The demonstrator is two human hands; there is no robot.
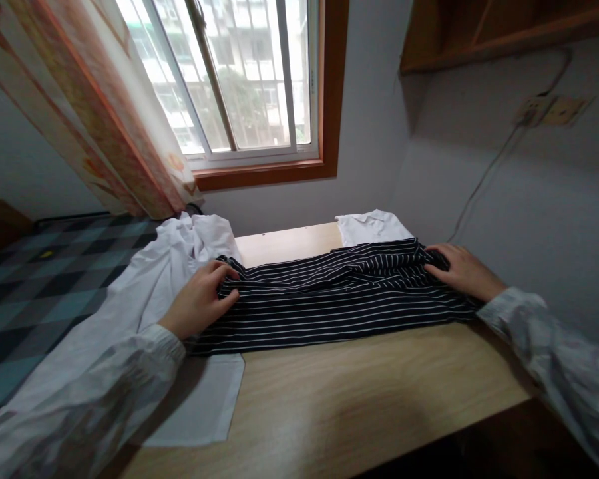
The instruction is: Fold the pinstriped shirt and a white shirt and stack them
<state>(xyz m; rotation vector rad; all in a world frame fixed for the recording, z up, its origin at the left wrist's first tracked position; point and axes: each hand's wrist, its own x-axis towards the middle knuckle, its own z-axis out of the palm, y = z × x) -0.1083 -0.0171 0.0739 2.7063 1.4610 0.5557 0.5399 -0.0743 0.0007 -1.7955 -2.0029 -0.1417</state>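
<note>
Left hand (197, 305): resting on the left end of the striped cloth (329, 296), fingers (223, 271) curling shut and pinching a bunched fold of its upper edge.
Right hand (462, 271): lying on the right end of the same cloth, fingers (436, 253) bent down onto the gathered fabric; whether they are actually gripping it or only pressing on it, I cannot tell.
Striped cloth: lying stretched sideways across the counter (359, 392) between both hands, dark with thin white stripes, rumpled along the far edge and flatter along the near edge.
White shirt (144, 299): spreading over the counter's left side and hanging off it, partly under the striped cloth's left end and under the left forearm.
Folded white piece (372, 227): sitting at the counter's far edge, just behind the striped cloth, touching or nearly so.
Step in hand: judging by the two holds, the person is taking up the far edge at both ends, midway through folding or straightening.
Next move calls for: both ends travelling together and level, the fabric staying taut between them, and the left hand keeping clear of the white shirt beneath so that it is not dragging along.
Surroundings: window (249, 80) and curtain (94, 106) behind, bed (40, 273) to the left.
</note>
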